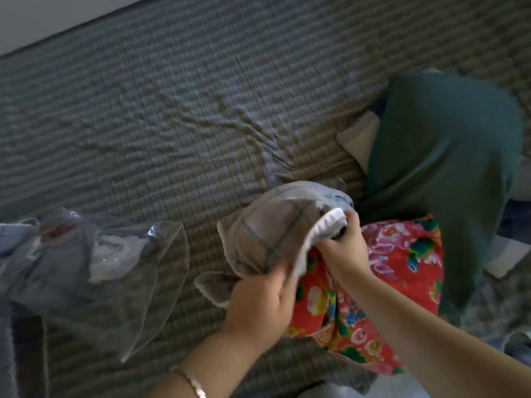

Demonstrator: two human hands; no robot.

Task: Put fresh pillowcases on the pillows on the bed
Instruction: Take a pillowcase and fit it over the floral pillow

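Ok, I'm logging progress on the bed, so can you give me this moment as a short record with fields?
left hand: grips checked pillowcase
right hand: grips its white-trimmed edge
pillow: red floral pillow, mostly uncovered
right of it: green cloth
left of it: clear plastic bag
surface: plaid sheet

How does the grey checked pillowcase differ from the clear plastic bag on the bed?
The pillowcase is opaque grey cloth with green check lines and a white edge; the plastic bag is see-through. The left hand and right hand grip the pillowcase; the plastic bag lies untouched on the bed. Both are crumpled.
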